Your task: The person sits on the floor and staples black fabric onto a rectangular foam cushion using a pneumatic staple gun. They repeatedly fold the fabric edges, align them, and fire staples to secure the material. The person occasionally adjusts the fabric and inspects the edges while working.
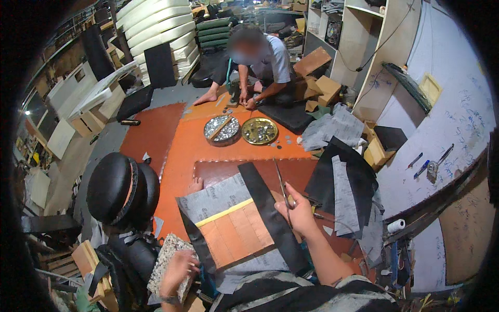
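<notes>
Holding scissors (281, 179) right of the panel (236, 234): right hand (294, 209). Left hand (182, 266), loosely open, should best steady it.

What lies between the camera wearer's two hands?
In the head view, an orange panel with a yellow strip along one edge, on a grey and black sheet, lies between the left hand and the right hand.

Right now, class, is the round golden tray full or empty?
Partly filled: small pieces lie on the golden tray, leaving parts bare.
</notes>
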Action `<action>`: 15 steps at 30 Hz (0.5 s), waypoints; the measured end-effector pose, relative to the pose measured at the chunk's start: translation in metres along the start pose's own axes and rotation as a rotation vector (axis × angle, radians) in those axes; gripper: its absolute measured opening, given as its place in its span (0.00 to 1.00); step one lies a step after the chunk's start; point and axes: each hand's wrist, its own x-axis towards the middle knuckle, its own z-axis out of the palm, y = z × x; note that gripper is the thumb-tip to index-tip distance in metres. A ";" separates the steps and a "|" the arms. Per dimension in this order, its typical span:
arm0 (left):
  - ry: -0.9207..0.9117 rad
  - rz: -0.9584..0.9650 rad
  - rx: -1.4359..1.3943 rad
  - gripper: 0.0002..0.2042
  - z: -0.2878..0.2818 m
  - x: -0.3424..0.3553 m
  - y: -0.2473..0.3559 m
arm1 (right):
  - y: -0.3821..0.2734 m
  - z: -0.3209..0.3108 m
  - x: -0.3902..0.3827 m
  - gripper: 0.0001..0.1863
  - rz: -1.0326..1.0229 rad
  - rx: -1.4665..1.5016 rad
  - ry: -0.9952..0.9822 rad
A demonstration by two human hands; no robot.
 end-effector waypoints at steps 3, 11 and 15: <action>0.069 0.302 0.309 0.22 0.051 0.024 -0.016 | -0.003 0.005 -0.009 0.44 -0.168 -0.170 0.073; 0.071 0.711 0.515 0.32 0.023 0.165 0.145 | 0.009 0.013 -0.092 0.43 -0.240 -0.180 -0.058; -0.196 0.600 0.703 0.31 0.052 0.192 0.155 | 0.000 -0.033 -0.119 0.46 -0.211 -0.415 -0.292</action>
